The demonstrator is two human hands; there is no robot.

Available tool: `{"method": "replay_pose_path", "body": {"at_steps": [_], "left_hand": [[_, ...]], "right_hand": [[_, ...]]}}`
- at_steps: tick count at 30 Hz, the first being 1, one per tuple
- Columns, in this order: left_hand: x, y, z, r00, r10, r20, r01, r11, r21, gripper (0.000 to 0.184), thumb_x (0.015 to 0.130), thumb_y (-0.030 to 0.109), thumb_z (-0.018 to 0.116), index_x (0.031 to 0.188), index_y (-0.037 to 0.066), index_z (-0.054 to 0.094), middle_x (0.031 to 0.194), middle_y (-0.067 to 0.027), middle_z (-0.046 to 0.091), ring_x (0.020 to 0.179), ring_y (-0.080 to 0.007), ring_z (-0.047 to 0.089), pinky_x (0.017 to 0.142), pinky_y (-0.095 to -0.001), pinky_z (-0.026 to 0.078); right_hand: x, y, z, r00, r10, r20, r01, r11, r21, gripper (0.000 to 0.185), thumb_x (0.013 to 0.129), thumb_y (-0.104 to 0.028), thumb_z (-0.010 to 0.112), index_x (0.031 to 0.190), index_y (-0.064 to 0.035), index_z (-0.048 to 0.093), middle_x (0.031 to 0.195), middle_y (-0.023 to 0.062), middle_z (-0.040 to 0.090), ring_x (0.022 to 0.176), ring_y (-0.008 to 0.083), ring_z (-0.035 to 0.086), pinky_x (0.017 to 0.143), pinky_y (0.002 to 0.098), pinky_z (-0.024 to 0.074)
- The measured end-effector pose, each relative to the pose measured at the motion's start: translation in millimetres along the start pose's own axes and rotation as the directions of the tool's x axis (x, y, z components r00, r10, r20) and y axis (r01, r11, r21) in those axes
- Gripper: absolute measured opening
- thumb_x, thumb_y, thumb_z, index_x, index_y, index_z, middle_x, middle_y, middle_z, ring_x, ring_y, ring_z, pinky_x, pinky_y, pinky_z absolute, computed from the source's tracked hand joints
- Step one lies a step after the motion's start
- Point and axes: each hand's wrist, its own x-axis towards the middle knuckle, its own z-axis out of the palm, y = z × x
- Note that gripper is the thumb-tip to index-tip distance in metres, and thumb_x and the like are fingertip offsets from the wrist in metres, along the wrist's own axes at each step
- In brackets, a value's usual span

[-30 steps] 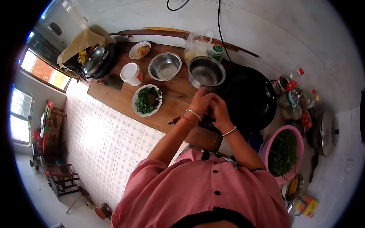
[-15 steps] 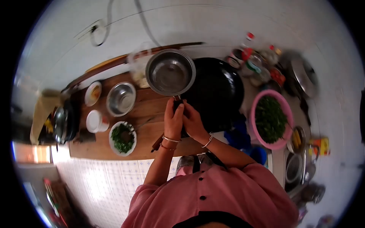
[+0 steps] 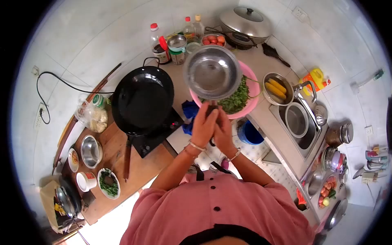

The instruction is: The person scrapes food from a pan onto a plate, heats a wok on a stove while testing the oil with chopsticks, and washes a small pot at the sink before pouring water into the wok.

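Note:
A round steel saucepan point(image 3: 212, 73) is held out in front of me, its dark handle pointing back toward my body. My left hand point(image 3: 203, 127) and my right hand point(image 3: 223, 130) are both closed around that handle, side by side. Beneath the pan, partly covered by it, sits a pink basin point(image 3: 254, 83) of leafy greens point(image 3: 237, 99). To the left, a black wok point(image 3: 143, 100) rests on an induction cooker point(image 3: 157, 136), its wooden handle toward the front edge.
The sink point(image 3: 307, 143) holds a grey pot point(image 3: 297, 119); beside it is a bowl of corn point(image 3: 277, 87). Bottles point(image 3: 155, 38) and a lidded pan point(image 3: 246, 26) line the back. A wooden board point(image 3: 143, 165), steel bowl point(image 3: 91, 151) and plate of chopped greens point(image 3: 108, 183) lie left.
My view has turned right. Both hands have carried the saucepan from beside the wok to above the pink basin, still gripping its handle.

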Motion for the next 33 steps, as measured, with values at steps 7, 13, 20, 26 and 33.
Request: {"method": "replay_pose_path", "body": {"at_steps": [7,13,20,26,33], "left_hand": [[0.7,-63.5,141.1,0.992,-0.033,0.125,0.029,0.999,0.037,0.028,0.088,0.011,0.049,0.113,-0.002,0.047,0.101,-0.0062,0.054,0.093,-0.0131,0.049,0.082,-0.0257,0.042],[-17.3,-109.9,209.4,0.963,-0.189,0.19,0.181,0.982,0.061,0.03,0.089,0.015,0.048,0.114,-0.001,0.047,0.102,-0.008,0.055,0.09,-0.0144,0.052,0.079,-0.0279,0.044],[-38.1,-209.6,254.6,0.901,-0.335,0.276,0.334,0.941,0.051,0.026,0.089,0.016,0.046,0.109,0.0,0.049,0.089,-0.006,0.055,0.079,-0.0128,0.052,0.07,-0.0273,0.045],[-36.3,-240.2,251.0,0.897,-0.394,0.201,0.372,0.918,0.138,0.023,0.088,0.019,0.048,0.1,0.001,0.048,0.088,-0.0117,0.056,0.081,-0.0196,0.056,0.073,-0.0323,0.045],[-23.6,-240.8,243.2,0.834,-0.515,0.196,0.477,0.853,0.212,0.026,0.089,0.022,0.046,0.102,0.0,0.047,0.085,-0.0116,0.058,0.079,-0.0226,0.058,0.071,-0.0348,0.045]], "right_hand": [[-27.2,-31.9,-140.5,0.977,0.03,-0.21,-0.051,0.994,-0.094,0.038,0.089,-0.001,0.046,0.125,0.006,0.039,0.121,0.0128,0.049,0.109,0.0169,0.049,0.092,0.0273,0.0385],[-62.1,-26.9,-215.3,0.94,0.104,-0.324,-0.122,0.992,-0.035,0.038,0.092,-0.005,0.043,0.128,0.0039,0.037,0.118,0.0101,0.05,0.106,0.0152,0.051,0.089,0.0263,0.0416],[-99.5,14.5,-286.7,0.879,0.163,-0.448,-0.219,0.973,-0.076,0.034,0.091,-0.005,0.044,0.124,0.0036,0.042,0.108,0.0083,0.055,0.094,0.0125,0.054,0.078,0.0232,0.0448],[-99.2,48.8,-314.0,0.888,0.237,-0.395,-0.286,0.956,-0.069,0.033,0.09,-0.004,0.046,0.122,0.0028,0.045,0.103,0.0065,0.057,0.088,0.0099,0.054,0.073,0.0213,0.0447],[-85.9,45.1,-330.1,0.903,0.367,-0.223,-0.391,0.918,-0.071,0.028,0.089,-0.006,0.05,0.116,0.003,0.049,0.08,0.0043,0.058,0.06,0.0075,0.052,0.05,0.0208,0.0424]]}}
